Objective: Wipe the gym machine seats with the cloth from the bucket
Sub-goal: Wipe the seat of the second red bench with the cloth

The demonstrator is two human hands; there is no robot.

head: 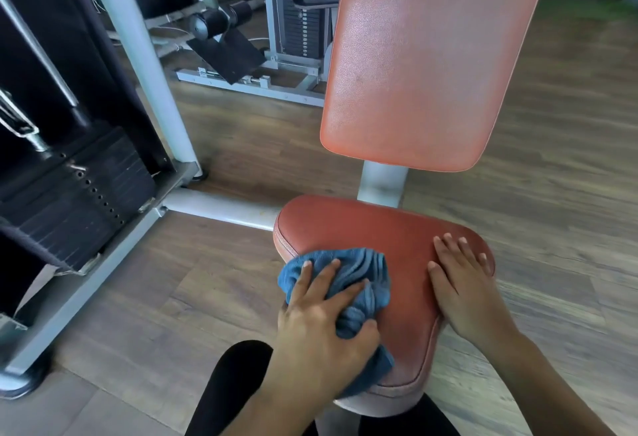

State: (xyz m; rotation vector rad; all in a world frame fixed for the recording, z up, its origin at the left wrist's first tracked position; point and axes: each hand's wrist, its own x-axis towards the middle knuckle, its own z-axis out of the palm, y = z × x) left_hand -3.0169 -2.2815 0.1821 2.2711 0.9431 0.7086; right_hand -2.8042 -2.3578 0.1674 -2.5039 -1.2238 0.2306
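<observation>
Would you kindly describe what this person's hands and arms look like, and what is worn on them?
The left hand and the right hand are both bare: no gloves, rings or watch show. The forearms are bare too, with no sleeve in view down to the picture's edge. The fingernails look short.

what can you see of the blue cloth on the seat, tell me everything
The blue cloth is a soft, ribbed rag, bunched into folds. It lies on the left side of the red padded seat, one end hanging over its near edge. The left hand presses on it, fingers spread, thumb pinching a fold.
</observation>
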